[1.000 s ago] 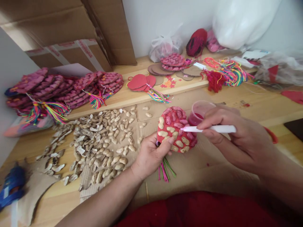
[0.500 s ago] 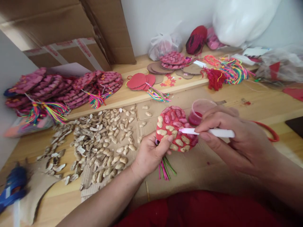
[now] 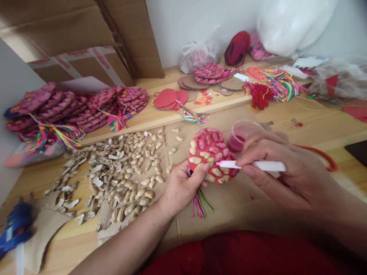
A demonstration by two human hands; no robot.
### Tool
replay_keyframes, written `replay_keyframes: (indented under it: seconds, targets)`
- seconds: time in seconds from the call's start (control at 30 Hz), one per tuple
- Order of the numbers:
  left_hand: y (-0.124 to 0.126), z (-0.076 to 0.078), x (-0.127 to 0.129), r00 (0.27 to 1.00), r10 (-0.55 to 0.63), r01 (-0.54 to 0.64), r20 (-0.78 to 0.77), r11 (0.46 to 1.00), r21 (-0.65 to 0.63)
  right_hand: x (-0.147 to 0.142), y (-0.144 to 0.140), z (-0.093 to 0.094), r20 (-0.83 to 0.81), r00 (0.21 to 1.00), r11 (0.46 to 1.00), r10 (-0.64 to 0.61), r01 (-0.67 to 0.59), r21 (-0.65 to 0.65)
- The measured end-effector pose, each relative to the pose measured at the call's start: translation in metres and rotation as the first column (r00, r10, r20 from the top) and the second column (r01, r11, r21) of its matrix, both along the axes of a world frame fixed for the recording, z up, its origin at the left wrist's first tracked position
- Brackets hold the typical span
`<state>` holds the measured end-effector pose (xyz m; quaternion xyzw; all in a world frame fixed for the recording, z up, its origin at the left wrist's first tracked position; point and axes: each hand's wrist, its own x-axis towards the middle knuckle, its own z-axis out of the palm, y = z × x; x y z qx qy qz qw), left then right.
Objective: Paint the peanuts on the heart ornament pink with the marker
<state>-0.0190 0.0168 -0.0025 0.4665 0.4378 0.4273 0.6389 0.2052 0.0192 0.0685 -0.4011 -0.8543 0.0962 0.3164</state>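
My left hand [image 3: 187, 181] grips the lower left edge of a red disc [image 3: 203, 139] covered with peanut shells, thumb on its face. Shells along its top and right are painted pink, while those at the left and bottom are bare tan. Green and pink tassel cords [image 3: 200, 202] hang below it. Between thumb and fingers of my right hand [image 3: 278, 172] is a white paintbrush [image 3: 269, 165], its pink tip at the shells near the disc's middle. A clear plastic cup [image 3: 243, 130] with pink paint stands just behind, partly hidden by my right hand.
Peanut shells [image 3: 126, 172] are heaped on cardboard at the left, near a blue glue gun [image 3: 17, 225]. Finished pink discs [image 3: 63, 105] with tassels are stacked on the raised wooden ledge. Plain red discs [image 3: 169, 99], colourful cords [image 3: 283, 86] and plastic bags [image 3: 200, 55] lie along the back.
The brush tip has shifted slightly down on the disc, and my right hand has moved down a little with it. My left hand keeps its hold on the disc.
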Motion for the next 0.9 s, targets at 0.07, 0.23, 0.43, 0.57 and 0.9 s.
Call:
replay_keyframes:
  seconds: [0.07, 0.23, 0.43, 0.57, 0.9]
  targets:
    - [0.000, 0.000, 0.000, 1.000, 0.001, -0.001, -0.015, 1.000, -0.001, -0.001, 0.001, 0.000, 0.008, 1.000, 1.000, 0.008, -0.009, 0.019]
    - [0.000, -0.002, -0.001, 1.000, -0.012, 0.012, -0.027, 1.000, 0.020, -0.002, 0.002, -0.002, 0.013, 1.000, 0.999, -0.021, 0.021, 0.044]
    - [-0.003, -0.004, -0.002, 0.997, -0.004, 0.006, -0.073, 1.000, 0.022, -0.001, 0.002, -0.002, 0.006, 1.000, 1.000, -0.007, 0.007, 0.023]
    - [-0.003, -0.003, -0.002, 0.994, -0.010, 0.015, -0.105, 0.999, 0.040, 0.003, 0.002, -0.002, -0.028, 0.999, 0.999, -0.036, 0.037, 0.029]
    - [-0.003, -0.004, -0.004, 0.991, 0.002, 0.003, -0.134, 0.999, 0.036, 0.038, 0.025, -0.007, -0.240, 0.798, 0.803, -0.552, 0.587, 0.104]
